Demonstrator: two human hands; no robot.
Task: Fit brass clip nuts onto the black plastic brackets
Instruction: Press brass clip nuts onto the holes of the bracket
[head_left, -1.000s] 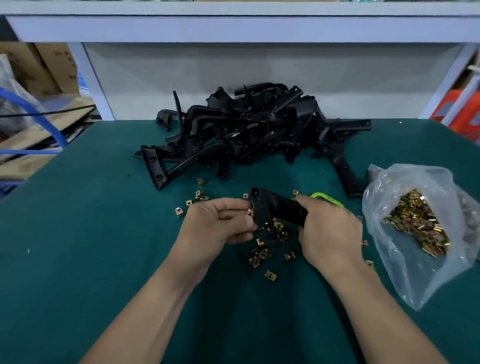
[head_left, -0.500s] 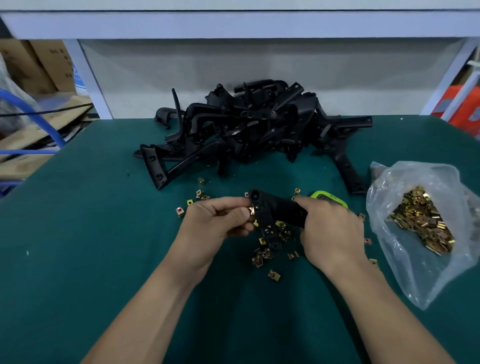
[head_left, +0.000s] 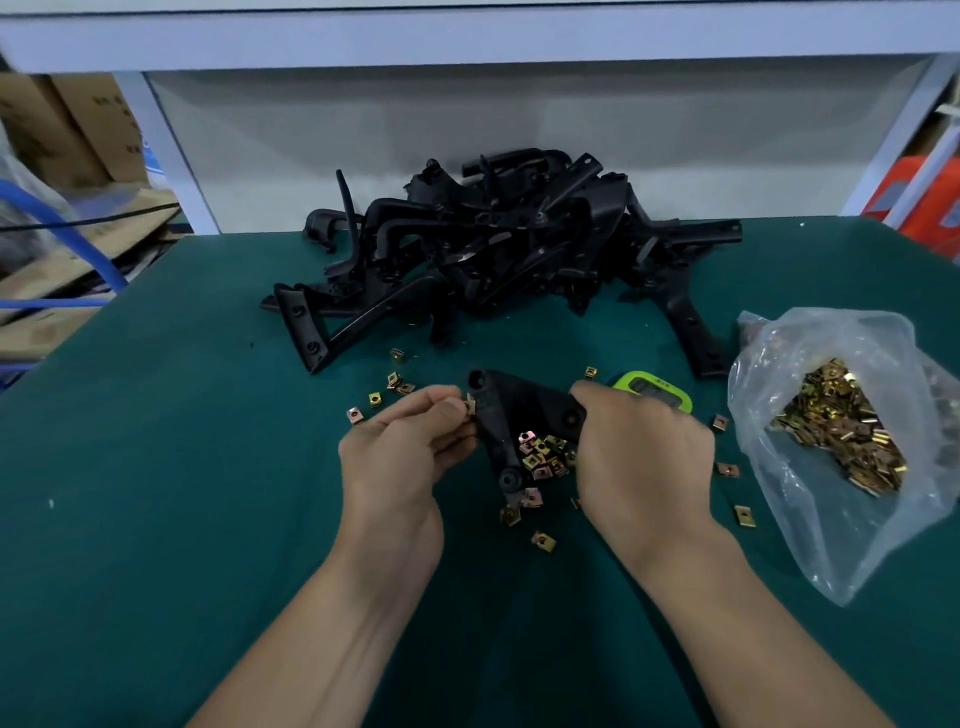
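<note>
Right hand gripping the bracket, left hand is still pinching the seemingly unseated clip nut at its nine o'clock.

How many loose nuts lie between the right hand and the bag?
3 nuts: upper nut by the green device, middle nut, lower nut. The right hand may hide more.
</note>
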